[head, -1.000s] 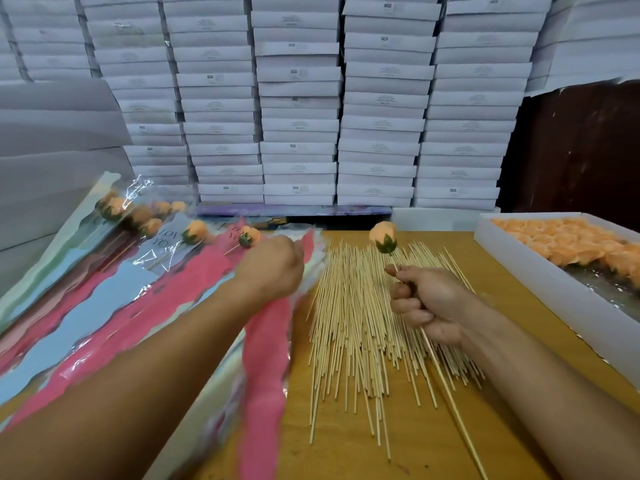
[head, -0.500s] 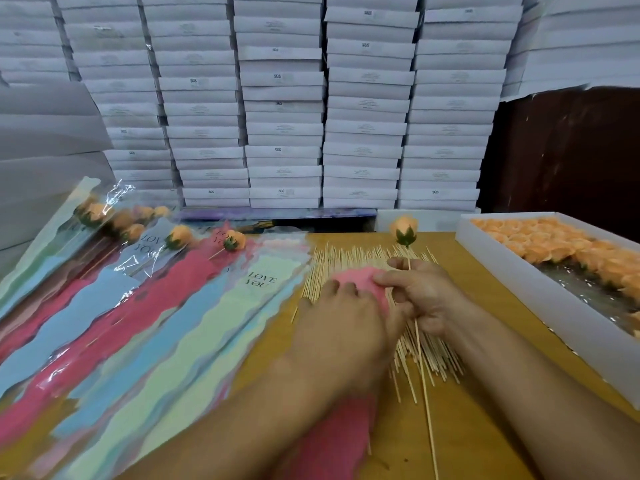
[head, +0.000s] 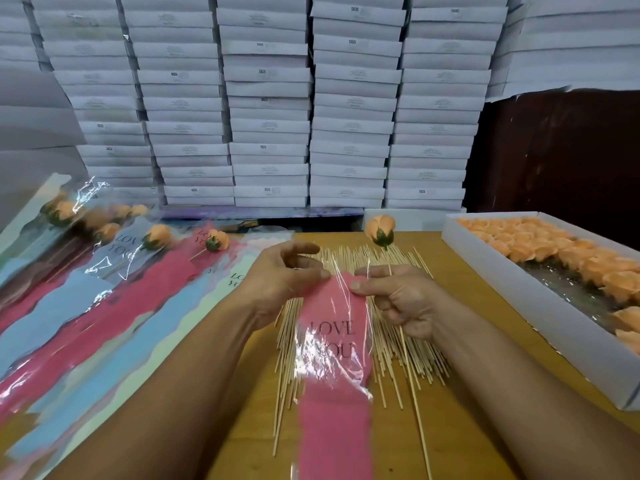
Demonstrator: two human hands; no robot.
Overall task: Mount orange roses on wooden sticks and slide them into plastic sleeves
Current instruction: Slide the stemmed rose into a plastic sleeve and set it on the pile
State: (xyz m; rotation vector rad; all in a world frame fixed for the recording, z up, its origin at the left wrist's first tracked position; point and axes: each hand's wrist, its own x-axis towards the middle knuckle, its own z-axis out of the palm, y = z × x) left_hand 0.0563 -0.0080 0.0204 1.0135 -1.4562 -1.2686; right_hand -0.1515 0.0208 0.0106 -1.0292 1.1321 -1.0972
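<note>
Sleeve work was under way: left hand [head: 284, 278] & right hand [head: 398, 299] sat close together over the loose wooden sticks [head: 391, 341], both pinched on the top edge of a pink plastic sleeve [head: 332, 358]. Left thumb and forefinger gripped the edge at approx 10 o'clock of the sleeve mouth, right thumb pressed it at 2 o'clock. Right hand's curled fingers also clamped a wooden stick [head: 412, 386] w/ an orange rose [head: 380, 231] mounted on top, rose standing at 12 o'clock above the hands, not yet in the sleeve.

Handling, as a judgement: sleeve film looked thin, crinkly, slippery and floppy, so best taken at the mouth edges w/ fingertips to rub the layers apart. Stick seemed light, stiff, easy to snap; hold mid-shaft. Rose head prob. soft and crushable, so keep fingers off it.

Print on the pink sleeve read "LOVE YOU". Same words showed on a finished sleeve [head: 121, 251] at 9 o'clock. White stacked boxes [head: 270, 126] at 12 o'clock carried "SGS"; smaller text unreadable. Box of roses [head: 540, 306] lay at 3 o'clock.
</note>
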